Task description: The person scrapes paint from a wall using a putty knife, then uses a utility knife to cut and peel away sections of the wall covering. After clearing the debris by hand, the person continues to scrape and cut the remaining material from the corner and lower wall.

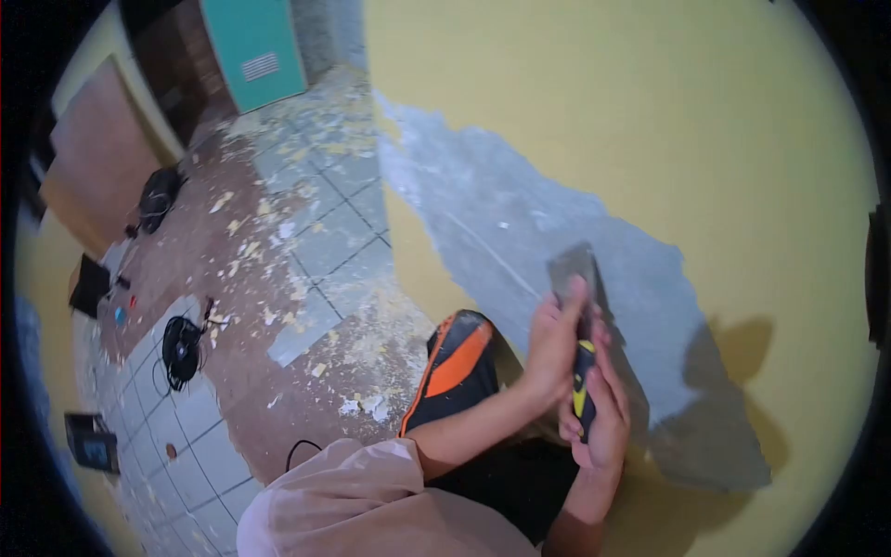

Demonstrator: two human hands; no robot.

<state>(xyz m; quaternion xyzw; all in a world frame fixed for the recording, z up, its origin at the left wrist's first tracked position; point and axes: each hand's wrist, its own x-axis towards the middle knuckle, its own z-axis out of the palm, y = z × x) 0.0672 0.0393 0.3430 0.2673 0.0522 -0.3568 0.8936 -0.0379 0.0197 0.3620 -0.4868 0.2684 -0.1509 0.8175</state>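
A scraper (583, 395) with a black and yellow handle and a flat metal blade lies against the bare grey patch (501, 213) of a yellow wall (594, 111). My left hand (559, 336) is closed on the scraper near its blade, with the thumb pressed on the metal. Lower down, my right hand (599, 408) wraps round the handle. The blade points up and touches or nearly touches the grey surface. Ragged edges of yellow paint surround the patch.
Paint flakes (251, 251) litter the tiled floor (339, 223). A black cable coil (181, 351), a black bag (160, 198) and a dark box (93, 446) are on the left. A teal door (255, 51) stands at the back. My knee (457, 357) is beside the wall.
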